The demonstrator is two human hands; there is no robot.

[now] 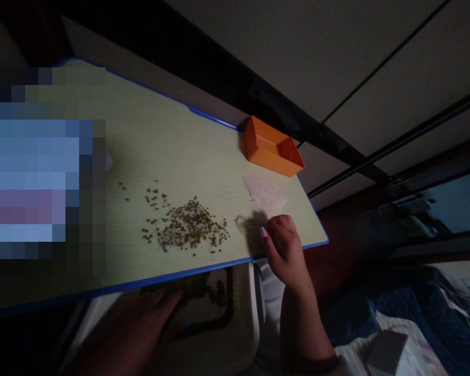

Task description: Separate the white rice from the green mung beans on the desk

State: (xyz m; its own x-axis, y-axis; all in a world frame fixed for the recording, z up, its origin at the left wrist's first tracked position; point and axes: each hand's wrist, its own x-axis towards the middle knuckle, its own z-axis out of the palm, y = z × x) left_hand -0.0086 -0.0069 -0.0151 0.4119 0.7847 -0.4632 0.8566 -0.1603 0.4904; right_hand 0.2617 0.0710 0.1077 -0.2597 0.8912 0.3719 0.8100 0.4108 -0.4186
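Observation:
My right hand (284,243) is over the front edge of the table, with thumb and fingers drawn together. A thin, pale looped strand (241,223), like thread or wire, runs out from its fingers across the tabletop. Just beyond the hand lies a flat heap of small white grains or beads (264,194). To its left, small green bead-like pieces (191,224) are scattered. Below the table edge, my left hand (152,310) reaches into a pale bin (253,313), thumb and fingers apart, near dark greenish pieces (219,292). Shadow hides part of its fingers.
The pale table (160,136) has a blue rim. An orange open box (274,151) stands at its back right corner by the wall panels. A blurred-out area covers the left. Dark blue and white cloth (419,308) lies at the lower right.

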